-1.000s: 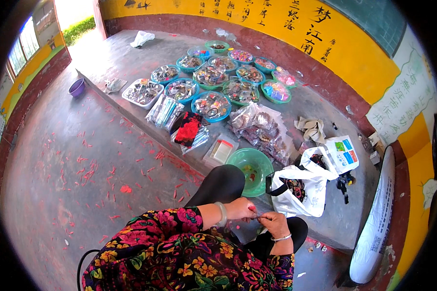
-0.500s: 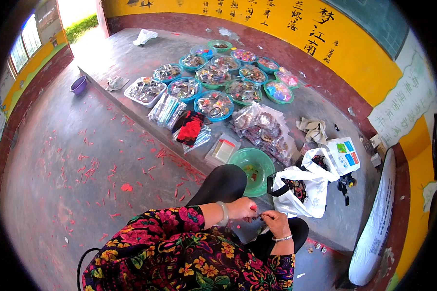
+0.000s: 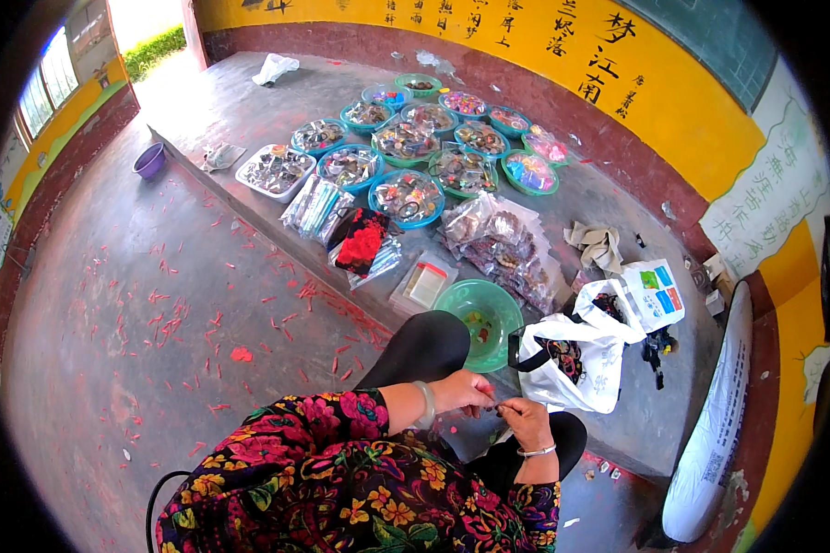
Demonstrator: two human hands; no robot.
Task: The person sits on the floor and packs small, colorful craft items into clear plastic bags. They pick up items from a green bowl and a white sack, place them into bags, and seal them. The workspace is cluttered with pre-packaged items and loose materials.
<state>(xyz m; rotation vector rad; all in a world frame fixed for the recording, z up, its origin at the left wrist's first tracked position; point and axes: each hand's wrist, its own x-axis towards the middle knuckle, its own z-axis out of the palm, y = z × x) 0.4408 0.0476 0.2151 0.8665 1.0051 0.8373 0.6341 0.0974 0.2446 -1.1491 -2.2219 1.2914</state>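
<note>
My left hand (image 3: 464, 392) and my right hand (image 3: 526, 421) meet above my lap, fingertips pinched close together. Between them is something small and dark, too tiny to name. A pale bangle (image 3: 425, 405) circles my left wrist, and a thin silver bracelet (image 3: 537, 452) my right. Just beyond my hands stands a green plastic basin (image 3: 512, 318) with a few small coloured bits at its bottom. Right of it, a white plastic bag (image 3: 563, 392) lies open, showing dark, coloured strands inside.
Several basins of bagged small items, such as a blue one (image 3: 406, 221), cover the raised floor ahead. Clear bags (image 3: 503, 240) and a flat clear box (image 3: 424, 284) lie nearer. A step edge (image 3: 249, 217) runs along the left. A purple bucket (image 3: 149, 163) stands below it, with red scraps scattered about.
My left fingers have shifted slightly, and the red bit seen at them earlier is now mostly hidden. Both hands stay together in the same place.
</note>
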